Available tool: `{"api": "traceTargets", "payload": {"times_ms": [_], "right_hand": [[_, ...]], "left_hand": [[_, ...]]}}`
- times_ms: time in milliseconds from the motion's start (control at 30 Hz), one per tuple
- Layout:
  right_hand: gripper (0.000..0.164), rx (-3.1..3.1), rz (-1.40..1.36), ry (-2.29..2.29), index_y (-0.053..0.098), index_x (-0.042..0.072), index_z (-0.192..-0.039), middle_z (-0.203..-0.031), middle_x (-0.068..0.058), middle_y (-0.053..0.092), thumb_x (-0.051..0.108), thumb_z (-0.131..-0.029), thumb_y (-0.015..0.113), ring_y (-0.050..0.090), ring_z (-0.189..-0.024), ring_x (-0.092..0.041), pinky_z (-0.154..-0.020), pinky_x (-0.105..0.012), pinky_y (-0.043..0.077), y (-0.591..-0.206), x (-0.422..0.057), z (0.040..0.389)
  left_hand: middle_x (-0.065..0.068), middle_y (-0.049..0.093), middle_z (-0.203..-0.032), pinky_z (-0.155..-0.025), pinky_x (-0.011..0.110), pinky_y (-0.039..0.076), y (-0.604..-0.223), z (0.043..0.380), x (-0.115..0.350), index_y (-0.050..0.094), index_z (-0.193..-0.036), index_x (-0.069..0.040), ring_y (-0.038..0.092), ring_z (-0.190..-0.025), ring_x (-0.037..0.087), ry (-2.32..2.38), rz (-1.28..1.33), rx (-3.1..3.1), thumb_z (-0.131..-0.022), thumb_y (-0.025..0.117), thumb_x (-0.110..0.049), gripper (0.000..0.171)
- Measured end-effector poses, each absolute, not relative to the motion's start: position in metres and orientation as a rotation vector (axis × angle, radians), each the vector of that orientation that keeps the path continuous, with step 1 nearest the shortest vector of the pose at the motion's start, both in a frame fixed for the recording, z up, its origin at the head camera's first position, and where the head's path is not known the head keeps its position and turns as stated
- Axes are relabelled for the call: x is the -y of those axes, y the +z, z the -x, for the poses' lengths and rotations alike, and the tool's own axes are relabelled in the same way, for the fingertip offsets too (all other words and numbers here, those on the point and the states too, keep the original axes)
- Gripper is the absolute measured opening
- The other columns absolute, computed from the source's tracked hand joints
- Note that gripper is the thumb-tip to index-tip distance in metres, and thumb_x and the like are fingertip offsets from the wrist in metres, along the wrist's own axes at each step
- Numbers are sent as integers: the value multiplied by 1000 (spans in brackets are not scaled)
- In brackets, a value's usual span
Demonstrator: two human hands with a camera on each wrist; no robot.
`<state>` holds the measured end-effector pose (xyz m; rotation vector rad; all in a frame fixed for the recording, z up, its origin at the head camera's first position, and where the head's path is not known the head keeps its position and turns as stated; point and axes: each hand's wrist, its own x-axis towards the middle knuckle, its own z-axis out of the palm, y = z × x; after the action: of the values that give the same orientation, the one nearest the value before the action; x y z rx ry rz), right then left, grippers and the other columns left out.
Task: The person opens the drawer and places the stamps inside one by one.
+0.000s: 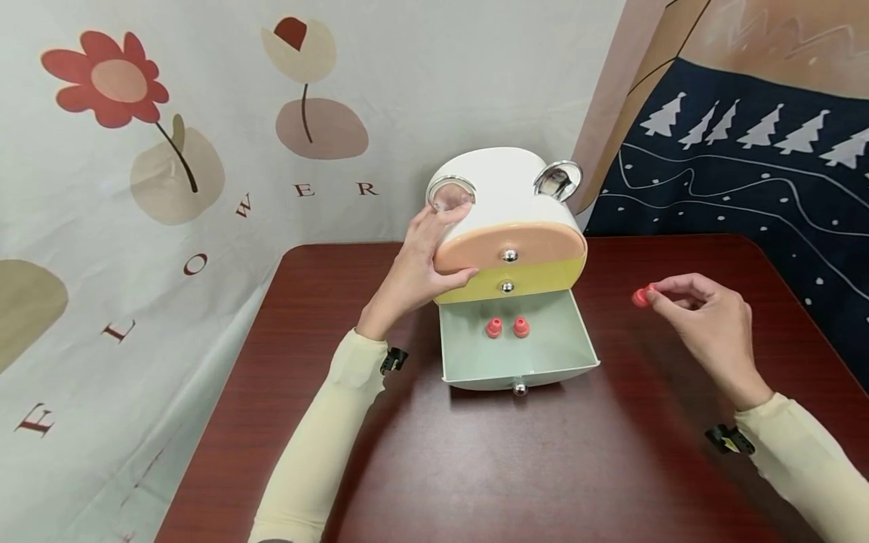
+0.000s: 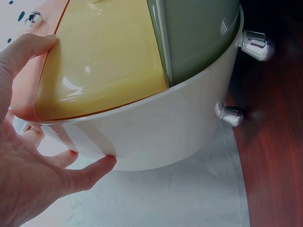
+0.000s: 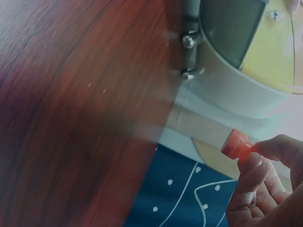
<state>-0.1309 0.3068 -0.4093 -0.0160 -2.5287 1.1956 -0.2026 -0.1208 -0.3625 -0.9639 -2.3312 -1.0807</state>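
My left hand (image 1: pixel 424 256) holds the left side of a small white chest of drawers (image 1: pixel 505 188), its thumb on the front and its fingers along the side wall. The green bottom drawer (image 1: pixel 468 358) is pulled out, with two small red pieces (image 1: pixel 520 327) standing in it. Above it, the yellow drawer (image 1: pixel 475 283) and the orange drawer (image 1: pixel 475 245) are closed. To the right, over the table, my right hand (image 1: pixel 713 324) pinches another red knob-shaped piece (image 3: pixel 239 145) between thumb and fingertips; it has a wide round end and a narrower stem.
Two round silver-rimmed ears (image 1: pixel 559 181) stick up from the chest's top. The chest stands near the back of a dark red wooden table (image 1: pixel 407 483). Behind hang a white flower-print cloth (image 1: pixel 407 90) and a dark blue cloth with white trees (image 1: pixel 733 173).
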Motion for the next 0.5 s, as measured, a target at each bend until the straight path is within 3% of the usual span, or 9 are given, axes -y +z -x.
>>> {"api": "traceTargets", "payload": {"times_ms": [500], "right_hand": [[17, 2537, -147, 1253, 84, 18, -110, -88, 2, 79, 25, -95, 89, 63, -72, -5, -58, -20, 45, -399, -264, 120]], "left_hand": [[13, 54, -160, -131, 41, 12, -363, 203, 122, 51, -160, -9, 42, -150, 28, -1071, 961, 2344, -83, 96, -16, 89]]}}
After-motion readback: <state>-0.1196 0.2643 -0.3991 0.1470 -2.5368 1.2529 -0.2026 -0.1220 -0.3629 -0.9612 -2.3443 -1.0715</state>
